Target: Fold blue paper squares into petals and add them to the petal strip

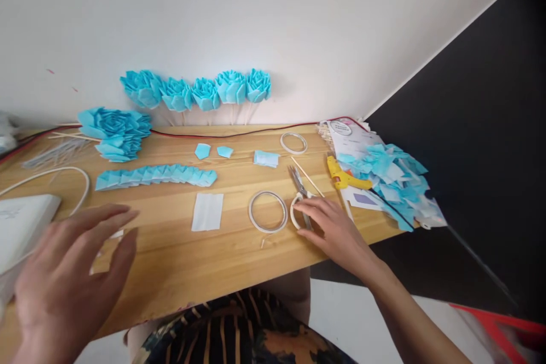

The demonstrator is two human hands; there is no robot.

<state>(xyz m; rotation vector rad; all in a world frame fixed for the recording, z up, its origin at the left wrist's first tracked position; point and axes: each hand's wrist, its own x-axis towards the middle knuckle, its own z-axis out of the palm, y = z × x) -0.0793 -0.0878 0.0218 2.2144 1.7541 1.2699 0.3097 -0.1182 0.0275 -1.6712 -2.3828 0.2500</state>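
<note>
My left hand [81, 267] hovers over the left side of the wooden table, its thumb and fingers apart, holding nothing. Small white scraps show partly behind it. On the right, my right hand [330, 224] has its fingers and thumb curled around the white handle of a pair of scissors [302, 189], whose blades point away from me. Just left of the scissors lies a roll of tape [251, 213]. A white paper rectangle [207, 212] lies between my hands. Beyond it are a row of folded blue paper petals [157, 176], two loose blue petals [203, 151] and a folded blue paper piece [266, 158].
Several blue paper flowers [205, 94] on sticks lean against the wall; more flowers [115, 125] lie at left. A second tape roll [293, 143], wooden stick [307, 176], yellow glue gun [347, 175] and blue paper pile [392, 173] are at right. A white box [29, 216] stands left.
</note>
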